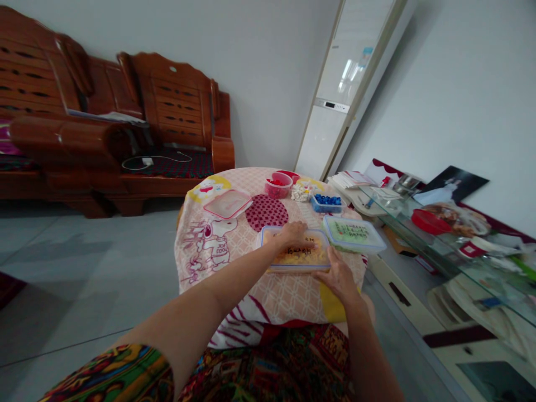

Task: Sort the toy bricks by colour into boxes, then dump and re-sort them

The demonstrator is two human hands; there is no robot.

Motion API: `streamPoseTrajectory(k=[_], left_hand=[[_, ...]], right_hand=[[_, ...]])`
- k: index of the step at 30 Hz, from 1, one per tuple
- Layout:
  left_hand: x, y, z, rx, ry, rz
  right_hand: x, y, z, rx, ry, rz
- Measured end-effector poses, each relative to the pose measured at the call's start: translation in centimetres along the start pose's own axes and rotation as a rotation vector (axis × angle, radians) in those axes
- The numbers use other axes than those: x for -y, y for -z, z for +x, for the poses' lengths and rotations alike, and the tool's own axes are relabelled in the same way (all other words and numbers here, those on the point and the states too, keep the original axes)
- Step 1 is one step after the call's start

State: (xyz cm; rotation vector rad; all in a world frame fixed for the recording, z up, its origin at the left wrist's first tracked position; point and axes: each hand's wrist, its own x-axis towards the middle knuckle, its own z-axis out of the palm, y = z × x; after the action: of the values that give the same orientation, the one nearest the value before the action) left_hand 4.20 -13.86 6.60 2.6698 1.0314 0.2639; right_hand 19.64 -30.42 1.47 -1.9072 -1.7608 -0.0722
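My left hand [295,234] lies flat, fingers stretched, on the lid of a clear box with yellow contents [298,255] near the front of a small cloth-covered table [218,245]. At the box's near right corner rests my right hand [341,276], fingers apart and pressing on the rim. A closed box with green contents [354,233] sits just to the right, touching the yellow one.
Farther back stand a red tub [278,186], a pile of white pieces [300,192], a tub of blue pieces [327,203] and a loose pink-rimmed lid [227,203]. A wooden sofa [104,128] is at left, a cluttered glass shelf [452,234] at right.
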Motion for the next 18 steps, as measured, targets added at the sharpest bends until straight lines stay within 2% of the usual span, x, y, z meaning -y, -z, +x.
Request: streamPoseTrajectory(k=[5,9,13,18], left_hand=[[0.4,-0.3,0.0,-0.066,-0.035,0.011],[0.4,-0.3,0.0,-0.063,-0.062,0.022],[0.3,0.0,-0.1,-0.048,-0.052,0.032],[0.0,0.6,-0.4,-0.030,-0.029,0.046]], right_hand=[[2.1,-0.4,-0.7,-0.071,0.016,-0.081],[4.4,-1.8,-1.0,-0.140,0.112,-0.051],[5.9,-3.0,-1.2,-0.219,0.094,-0.058],[7.7,-4.0,-1.2,-0.254,0.111,-0.088]])
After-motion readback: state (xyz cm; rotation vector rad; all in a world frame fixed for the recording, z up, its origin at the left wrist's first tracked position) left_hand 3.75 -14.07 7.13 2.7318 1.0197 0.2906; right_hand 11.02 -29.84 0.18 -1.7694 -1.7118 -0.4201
